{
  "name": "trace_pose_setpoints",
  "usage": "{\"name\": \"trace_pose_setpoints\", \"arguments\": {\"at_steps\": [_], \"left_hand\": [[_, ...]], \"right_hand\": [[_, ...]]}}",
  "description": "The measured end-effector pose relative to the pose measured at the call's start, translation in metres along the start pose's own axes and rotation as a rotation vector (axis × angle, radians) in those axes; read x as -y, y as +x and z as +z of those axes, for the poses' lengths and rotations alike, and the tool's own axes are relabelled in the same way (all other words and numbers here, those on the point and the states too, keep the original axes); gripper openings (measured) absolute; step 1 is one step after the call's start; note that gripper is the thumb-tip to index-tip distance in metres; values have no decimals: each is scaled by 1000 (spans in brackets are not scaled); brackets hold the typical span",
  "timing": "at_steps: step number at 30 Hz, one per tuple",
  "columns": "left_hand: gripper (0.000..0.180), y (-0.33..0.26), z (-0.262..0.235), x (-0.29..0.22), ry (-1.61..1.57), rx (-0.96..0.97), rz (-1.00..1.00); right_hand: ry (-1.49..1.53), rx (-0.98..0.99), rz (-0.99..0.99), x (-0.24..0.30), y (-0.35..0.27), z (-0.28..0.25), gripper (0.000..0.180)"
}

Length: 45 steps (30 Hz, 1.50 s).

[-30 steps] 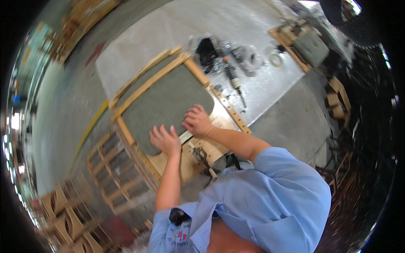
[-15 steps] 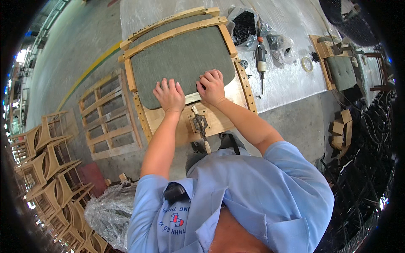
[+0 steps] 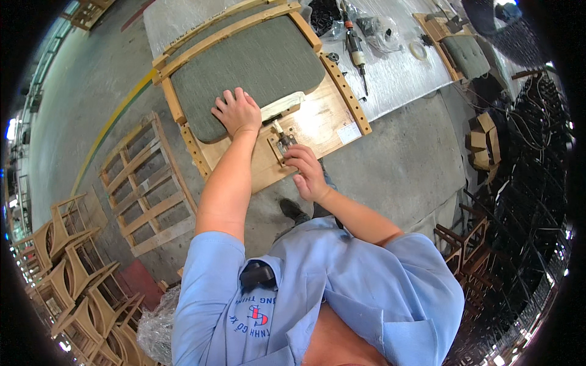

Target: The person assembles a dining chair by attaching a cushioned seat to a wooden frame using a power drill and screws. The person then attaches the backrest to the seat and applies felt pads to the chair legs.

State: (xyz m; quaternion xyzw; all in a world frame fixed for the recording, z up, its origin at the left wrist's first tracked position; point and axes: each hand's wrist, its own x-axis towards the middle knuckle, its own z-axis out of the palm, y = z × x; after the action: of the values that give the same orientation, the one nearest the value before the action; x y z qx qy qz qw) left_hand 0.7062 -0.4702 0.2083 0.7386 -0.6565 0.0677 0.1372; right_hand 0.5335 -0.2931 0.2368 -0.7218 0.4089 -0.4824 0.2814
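Observation:
A grey fabric seat pad [image 3: 250, 67] lies on a plywood jig board [image 3: 320, 125], within a wooden frame. My left hand [image 3: 237, 114] presses flat on the pad's near edge with its fingers spread. My right hand [image 3: 308, 174] is closed at the lever end of a metal toggle clamp [image 3: 284, 141], which is mounted on the board's near side. The lever itself is hidden behind the fingers. A pale wooden bar [image 3: 284, 108] at the clamp's tip lies along the near edge of the pad.
Right of the jig, a power screwdriver [image 3: 354, 46], a tape roll [image 3: 418, 50] and a plastic bag [image 3: 379, 33] lie on a plastic-covered surface. A wooden pallet [image 3: 146, 183] is on the floor at left, near stacked chair frames [image 3: 67, 262]. A cardboard box [image 3: 482, 140] sits at right.
My right hand has left the pad and moved down to the clamp lever. The left hand stays on the pad. The wooden bar now shows more fully, and the whole view has shifted.

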Motion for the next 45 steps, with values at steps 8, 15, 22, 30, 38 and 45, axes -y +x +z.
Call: {"name": "trace_pose_setpoints", "arguments": {"at_steps": [8,15,22,30,38,45], "left_hand": [[18,7,-4,-2,-22,-24,2],[17,6,-2,5,-10,-20,2],[17,6,-1,1,-56,-50,-9],[21,12,-4,-4,-33,-162,1],[27,12,1,-5,-88,-132,27],[30,10,-2,-6,-43,-36,-30]], "right_hand": [[-556,-295,229,-9,81,16,36],[-606,-277,220,-35,94,36,43],[-726,-175,457,-62,114,62,46],[-700,-119,430,-65,111,55,49],[-237,-203,393,-117,126,-40,31],[-514,44,377,-279,285,-169,15]]}}
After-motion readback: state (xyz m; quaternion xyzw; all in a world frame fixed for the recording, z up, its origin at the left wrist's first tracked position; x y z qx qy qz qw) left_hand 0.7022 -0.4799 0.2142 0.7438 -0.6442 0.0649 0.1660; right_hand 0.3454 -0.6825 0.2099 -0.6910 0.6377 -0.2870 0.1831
